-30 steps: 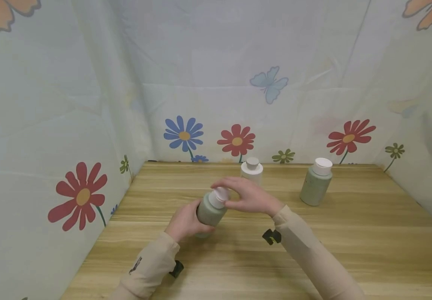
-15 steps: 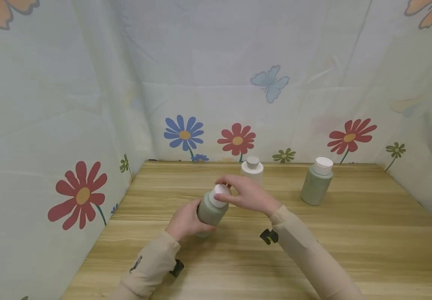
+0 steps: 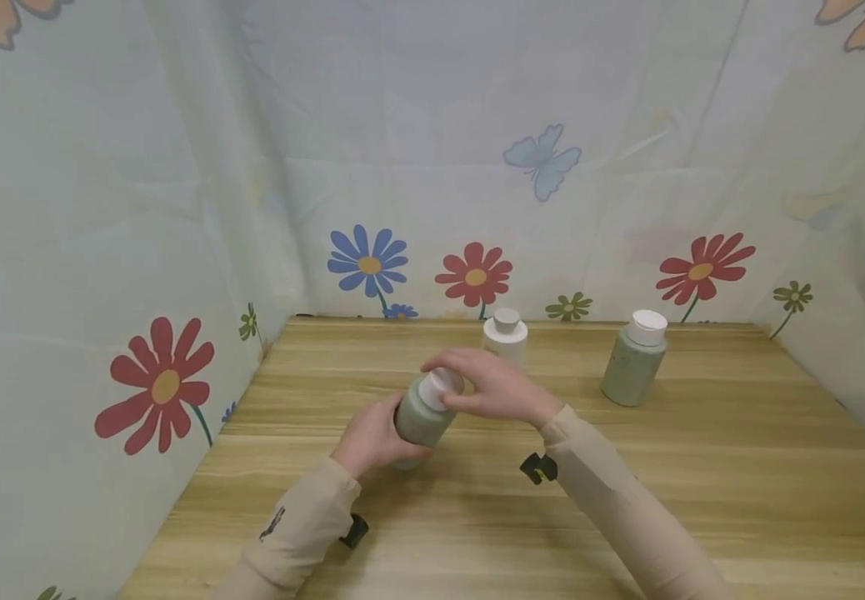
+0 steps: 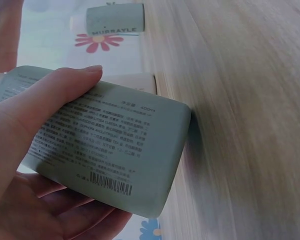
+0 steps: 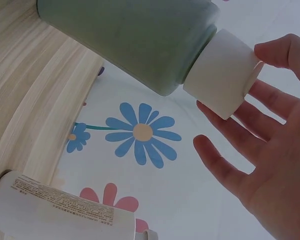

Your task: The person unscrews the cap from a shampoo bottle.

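Hands first: the left hand (image 3: 372,435) wraps the body of a sage-green bottle (image 3: 421,414), thumb across its printed label and fingers underneath, holding it tilted near the middle of the wooden surface (image 3: 702,467), its base corner low against the wood in the left wrist view. The right hand (image 3: 488,385) sits over the bottle's white cap (image 3: 440,388); from the head view the fingers curl round it, while the right wrist view shows them spread and fairly straight, with a fingertip at the cap's edge and the palm clear of it, so the hold looks light and loose rather than firm.

Behind the hands, patterned cloth (image 3: 432,167) with flowers and butterflies walls the surface on three sides. A second green bottle (image 3: 633,361) with a white cap stands upright well to the right, apart from the hands. A white bottle (image 3: 506,337) stands upright just behind the right hand.

To work the cap well, I judge the left hand should keep its full wrap and brace the bottle so the body cannot spin. The right hand's thumb and fingers ought to close evenly round the cap's wall, not just its rim, before turning. Bringing the bottle nearer upright would guard against a spill should the cap come free.
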The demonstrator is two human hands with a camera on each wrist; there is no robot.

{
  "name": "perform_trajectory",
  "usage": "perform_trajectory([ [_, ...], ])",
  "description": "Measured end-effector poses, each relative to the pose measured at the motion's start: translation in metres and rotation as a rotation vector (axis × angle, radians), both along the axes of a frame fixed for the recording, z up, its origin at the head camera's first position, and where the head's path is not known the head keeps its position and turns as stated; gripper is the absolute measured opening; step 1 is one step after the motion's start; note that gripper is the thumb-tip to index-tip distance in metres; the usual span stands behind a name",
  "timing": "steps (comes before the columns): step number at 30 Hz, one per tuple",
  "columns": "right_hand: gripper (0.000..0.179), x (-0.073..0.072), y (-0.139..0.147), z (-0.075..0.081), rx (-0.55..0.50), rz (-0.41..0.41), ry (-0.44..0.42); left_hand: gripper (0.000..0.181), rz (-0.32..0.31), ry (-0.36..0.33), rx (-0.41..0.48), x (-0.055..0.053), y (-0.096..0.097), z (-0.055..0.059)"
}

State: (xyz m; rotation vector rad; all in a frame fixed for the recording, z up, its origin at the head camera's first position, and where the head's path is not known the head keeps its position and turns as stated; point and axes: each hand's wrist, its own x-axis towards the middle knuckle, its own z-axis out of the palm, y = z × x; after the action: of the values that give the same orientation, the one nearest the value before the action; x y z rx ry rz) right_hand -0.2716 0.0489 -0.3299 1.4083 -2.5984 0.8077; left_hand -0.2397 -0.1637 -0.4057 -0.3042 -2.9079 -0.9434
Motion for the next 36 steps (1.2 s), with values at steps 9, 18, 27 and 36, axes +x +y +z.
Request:
perform_trajectory([
  [9, 0.046, 0.0003, -0.0012, -0.0018, -0.01, -0.016, -0.001, 0.069, 0.001, 0.005, -0.004, 0.0022, -0.0006, -0.0002],
  [18, 0.05, 0.0038, -0.0036, -0.0009, 0.019, -0.16, -0.059, 0.075, 0.007, -0.016, 0.001, 0.0036, 0.0002, -0.0002],
  [27, 0.042, 0.0031, -0.0012, 0.0013, 0.069, -0.093, 0.08, 0.077, -0.009, -0.021, 0.018, 0.0039, 0.0003, 0.0018],
  [36, 0.045, 0.0031, 0.0026, 0.0056, 0.076, -0.012, 0.125, 0.073, -0.006, -0.029, 0.02, 0.001, -0.001, 0.001],
])
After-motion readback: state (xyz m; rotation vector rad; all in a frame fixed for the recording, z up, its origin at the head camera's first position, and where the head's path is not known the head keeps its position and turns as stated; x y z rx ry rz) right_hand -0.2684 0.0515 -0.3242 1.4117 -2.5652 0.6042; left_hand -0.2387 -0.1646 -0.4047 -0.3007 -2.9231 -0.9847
